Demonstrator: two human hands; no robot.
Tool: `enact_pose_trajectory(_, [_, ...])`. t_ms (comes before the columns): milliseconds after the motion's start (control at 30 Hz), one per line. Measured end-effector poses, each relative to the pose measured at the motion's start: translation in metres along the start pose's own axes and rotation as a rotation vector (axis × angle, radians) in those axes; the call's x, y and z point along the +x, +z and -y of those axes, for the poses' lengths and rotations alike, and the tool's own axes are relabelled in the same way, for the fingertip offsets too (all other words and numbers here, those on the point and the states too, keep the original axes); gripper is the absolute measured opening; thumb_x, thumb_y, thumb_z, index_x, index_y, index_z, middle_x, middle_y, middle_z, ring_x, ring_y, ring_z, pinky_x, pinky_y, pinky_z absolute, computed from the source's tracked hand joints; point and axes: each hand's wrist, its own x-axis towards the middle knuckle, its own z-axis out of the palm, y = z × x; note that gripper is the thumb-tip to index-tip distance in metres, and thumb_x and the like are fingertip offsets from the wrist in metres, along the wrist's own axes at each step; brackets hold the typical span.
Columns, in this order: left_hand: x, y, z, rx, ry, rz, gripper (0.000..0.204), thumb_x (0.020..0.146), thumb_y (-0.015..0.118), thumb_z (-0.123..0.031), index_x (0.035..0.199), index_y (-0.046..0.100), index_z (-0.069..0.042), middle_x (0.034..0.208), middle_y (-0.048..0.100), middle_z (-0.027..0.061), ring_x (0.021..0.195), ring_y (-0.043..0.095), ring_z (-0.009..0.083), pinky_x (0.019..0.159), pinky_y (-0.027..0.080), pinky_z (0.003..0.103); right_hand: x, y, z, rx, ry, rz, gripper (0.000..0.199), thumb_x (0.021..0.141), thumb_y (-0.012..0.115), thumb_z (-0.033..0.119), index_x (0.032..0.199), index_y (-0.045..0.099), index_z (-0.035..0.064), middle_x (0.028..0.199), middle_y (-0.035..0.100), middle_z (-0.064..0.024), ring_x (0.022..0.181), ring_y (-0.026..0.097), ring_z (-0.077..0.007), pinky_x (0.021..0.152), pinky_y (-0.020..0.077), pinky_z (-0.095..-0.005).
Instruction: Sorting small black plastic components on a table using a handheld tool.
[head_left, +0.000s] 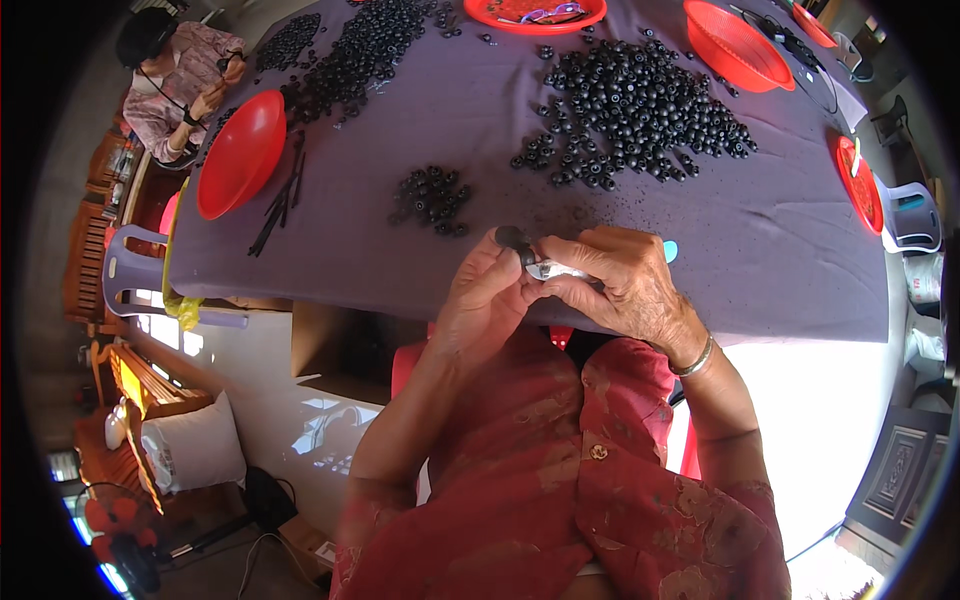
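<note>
Close to the table's near edge, my left hand (pixel 482 297) pinches a small round black part (pixel 512 239) between thumb and fingers. My right hand (pixel 628 278) grips a small shiny silver tool (pixel 550 270), its tip against the black part; its exact kind I cannot make out. A light-blue rounded piece (pixel 670 251) shows just beyond the right hand, and whether it belongs to the tool is unclear. Just ahead lies a small cluster of black round parts (pixel 433 197), several with holes. A much larger heap of them (pixel 640 110) spreads out farther right.
A dark cloth covers the table (pixel 340 250). On it are a red oval basin (pixel 242 155), thin black strips (pixel 282 205), another black heap (pixel 355 60), a red tray (pixel 535 14) and a red basket (pixel 735 45). A person (pixel 180 85) works at the far left, beyond a plastic chair (pixel 130 265).
</note>
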Motion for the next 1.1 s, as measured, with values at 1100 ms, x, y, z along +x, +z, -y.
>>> enact_pose_trajectory(1100, [-0.001,-0.011,0.001,0.123,-0.211,0.049,0.012,0.092,0.058,-0.009,0.102,0.050,-0.009,0.088,0.059,0.0032,0.080,0.058,0.0118,0.074,0.050,0.032,-0.004,0.013,0.000,0.622,0.182,0.029,0.013,0.078,0.074,0.005,0.088,0.066,0.0007,0.074,0.059,-0.0054,0.068,0.059,-0.0166,0.060,0.0487,-0.0301])
